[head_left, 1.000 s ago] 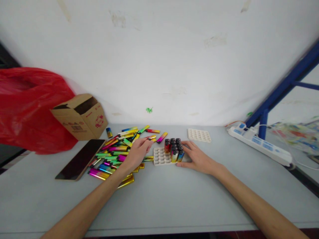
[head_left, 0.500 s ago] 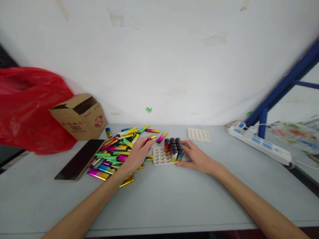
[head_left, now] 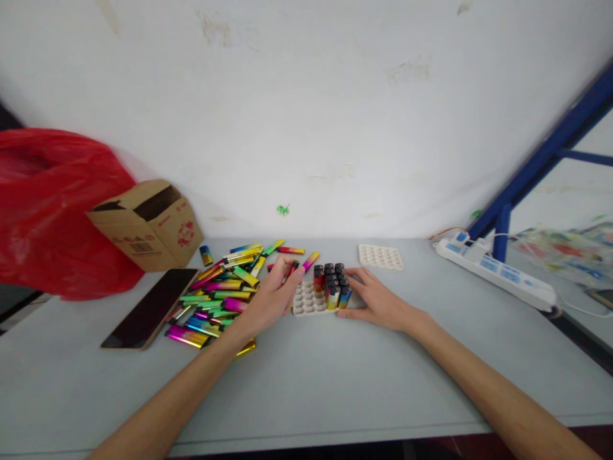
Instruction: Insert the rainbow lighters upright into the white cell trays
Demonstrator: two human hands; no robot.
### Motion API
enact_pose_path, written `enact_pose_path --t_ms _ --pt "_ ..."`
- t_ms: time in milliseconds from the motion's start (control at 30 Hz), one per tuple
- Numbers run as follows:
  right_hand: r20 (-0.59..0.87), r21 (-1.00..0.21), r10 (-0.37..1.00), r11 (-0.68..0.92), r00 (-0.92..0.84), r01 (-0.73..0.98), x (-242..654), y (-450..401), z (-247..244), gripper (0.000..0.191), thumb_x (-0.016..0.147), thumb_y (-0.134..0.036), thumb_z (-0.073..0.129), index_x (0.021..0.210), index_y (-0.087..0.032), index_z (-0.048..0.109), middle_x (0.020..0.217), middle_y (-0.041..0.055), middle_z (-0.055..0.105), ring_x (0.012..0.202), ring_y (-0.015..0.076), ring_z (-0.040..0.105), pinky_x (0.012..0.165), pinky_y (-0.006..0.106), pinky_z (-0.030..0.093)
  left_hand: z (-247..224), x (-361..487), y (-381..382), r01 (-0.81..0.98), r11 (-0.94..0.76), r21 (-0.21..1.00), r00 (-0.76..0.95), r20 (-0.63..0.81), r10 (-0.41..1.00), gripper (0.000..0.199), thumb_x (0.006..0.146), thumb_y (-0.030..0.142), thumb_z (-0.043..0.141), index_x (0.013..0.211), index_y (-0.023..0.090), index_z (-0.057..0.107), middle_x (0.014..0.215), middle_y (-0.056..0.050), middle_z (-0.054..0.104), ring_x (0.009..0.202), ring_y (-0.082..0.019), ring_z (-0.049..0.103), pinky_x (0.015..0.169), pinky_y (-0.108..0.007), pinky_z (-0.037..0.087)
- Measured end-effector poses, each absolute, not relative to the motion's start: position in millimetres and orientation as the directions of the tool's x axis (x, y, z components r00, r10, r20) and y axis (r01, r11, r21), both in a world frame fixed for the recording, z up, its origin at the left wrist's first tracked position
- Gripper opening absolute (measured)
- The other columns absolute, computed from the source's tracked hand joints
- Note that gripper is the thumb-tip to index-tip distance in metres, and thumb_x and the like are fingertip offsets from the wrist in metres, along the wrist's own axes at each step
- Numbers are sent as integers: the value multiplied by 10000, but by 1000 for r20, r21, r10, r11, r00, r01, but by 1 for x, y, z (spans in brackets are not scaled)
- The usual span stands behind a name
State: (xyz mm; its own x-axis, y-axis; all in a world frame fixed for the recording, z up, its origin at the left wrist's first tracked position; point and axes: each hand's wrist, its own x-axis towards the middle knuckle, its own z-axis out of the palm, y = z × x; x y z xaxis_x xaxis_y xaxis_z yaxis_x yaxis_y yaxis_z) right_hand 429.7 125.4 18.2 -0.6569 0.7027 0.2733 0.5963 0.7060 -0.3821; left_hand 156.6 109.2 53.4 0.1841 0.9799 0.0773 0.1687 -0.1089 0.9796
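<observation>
A red lighter [head_left: 294,267] with a dark end is pinched upright between the thumb and fingers of my left hand [head_left: 275,292], just left of the standing group. The white tray [head_left: 310,300] has rows of round pockets, bare in its left part. Several lighters [head_left: 332,285] with black tops and shiny coloured bodies stand upright in its right part. My right hand [head_left: 378,300] grips the tray's right end, thumb at the near edge and fingers beside the lighters. A heap of lighters [head_left: 225,294] lies left of the tray, partly hidden by my left hand.
A second white tray [head_left: 380,257] lies near the wall. On the left are a dark-screened phone [head_left: 151,308], an open cardboard box [head_left: 148,227] and a red plastic bag [head_left: 62,211]. A white power strip [head_left: 495,271] runs along the right side by a blue frame [head_left: 541,147].
My left hand has turned the lighter from lying flat to upright and moved it slightly right, towards the tray. My right hand keeps its place on the tray.
</observation>
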Motion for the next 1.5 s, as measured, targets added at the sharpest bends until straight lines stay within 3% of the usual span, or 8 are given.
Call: enact_pose_path --t_ms 133,233,333,500,700,1067,1300,1500 --pt "278 -377 695 713 -662 591 430 126 19 753 909 -629 686 1487 -186 494 1444 176 532 1311 336 523 1139 529 455 58 158 110 358 -358 862 302 256 918 361 996 500 538 852 196 669 844 -41 643 818 -189 604 693 -268 515" --pt "274 -379 692 716 -667 587 430 126 19 746 910 -631 684 1479 -185 499 1434 174 533 1302 333 523 1134 533 460 60 159 110 378 -453 807 344 331 879 286 985 424 590 982 197 766 1027 -82 682 996 -220 618 817 -291 537" --pt "276 -389 695 713 -664 584 430 127 18 742 904 -646 682 1473 -204 505 1434 170 531 1300 337 525 1128 545 464 59 161 109 366 -468 804 352 346 869 263 964 371 638 1129 215 771 1084 -87 720 1010 -226 653 856 -311 552" --pt "289 -385 689 719 -664 579 431 127 16 738 904 -647 681 1465 -195 516 1416 176 542 1280 336 535 1121 547 467 56 161 109 496 -542 678 387 386 837 266 964 347 640 1161 241 784 1091 -85 750 1031 -246 681 966 -371 526" --pt "287 -388 695 714 -660 583 431 128 14 759 892 -659 686 1472 -201 513 1421 179 539 1286 343 533 1124 559 462 56 163 108 521 -567 638 440 368 819 369 982 331 608 1336 287 700 1119 -75 744 979 -233 686 959 -370 540" --pt "279 -386 697 711 -660 588 431 128 16 743 892 -655 687 1452 -192 534 1407 178 547 1279 343 533 1125 552 458 64 154 112 536 -477 697 391 296 872 544 869 286 740 1397 274 611 1035 -37 797 882 -217 753 900 -345 569" --pt "287 -388 694 714 -660 583 431 127 17 737 894 -649 690 1463 -212 524 1408 169 549 1274 343 537 1116 559 470 47 170 110 515 -446 732 313 323 893 472 850 259 743 1305 249 619 998 -45 793 899 -229 756 875 -369 593" --pt "283 -378 693 716 -663 587 430 126 17 739 901 -643 686 1453 -180 524 1410 176 541 1283 335 530 1125 536 468 62 157 111 629 -514 584 322 407 855 403 905 367 697 1272 223 616 966 -47 775 891 -226 732 901 -365 562"
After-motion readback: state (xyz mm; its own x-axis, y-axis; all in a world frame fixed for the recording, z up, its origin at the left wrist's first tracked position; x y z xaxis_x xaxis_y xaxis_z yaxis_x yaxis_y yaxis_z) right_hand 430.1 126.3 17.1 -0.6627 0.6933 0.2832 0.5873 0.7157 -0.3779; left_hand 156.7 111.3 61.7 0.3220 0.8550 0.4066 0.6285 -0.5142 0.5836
